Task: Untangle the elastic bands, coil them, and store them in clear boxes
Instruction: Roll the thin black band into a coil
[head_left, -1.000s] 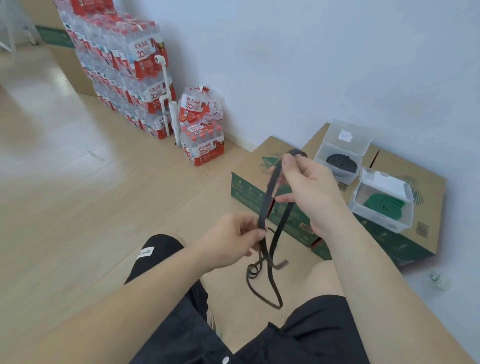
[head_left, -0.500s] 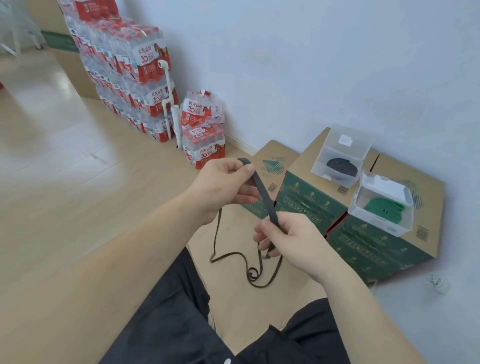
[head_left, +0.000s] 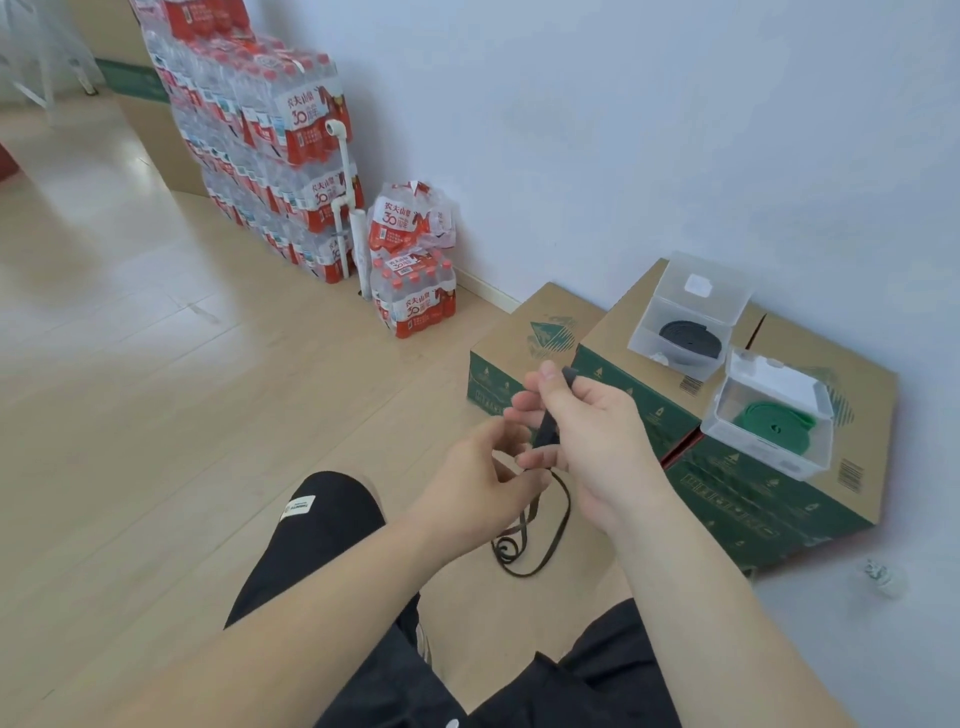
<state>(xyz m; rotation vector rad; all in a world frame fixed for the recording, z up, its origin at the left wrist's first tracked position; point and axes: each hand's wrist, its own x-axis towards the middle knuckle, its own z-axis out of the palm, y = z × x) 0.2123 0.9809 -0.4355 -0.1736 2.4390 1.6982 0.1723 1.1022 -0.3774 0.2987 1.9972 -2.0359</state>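
At frame centre, the right hand (head_left: 597, 441) grips the upper run of the black elastic band (head_left: 545, 430) with curled fingers, and the left hand (head_left: 478, 486) pinches it just below. The slack hangs in loose loops toward the floor (head_left: 208, 415). At right, on cardboard cartons (head_left: 753, 499), the rear clear box (head_left: 644, 335) holds a black coil (head_left: 688, 335) and the front clear box (head_left: 727, 439) a green coil (head_left: 774, 418).

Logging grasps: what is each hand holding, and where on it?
Right hand grips the thin dark elastic band near its top end; left hand seems to pinch it just below.
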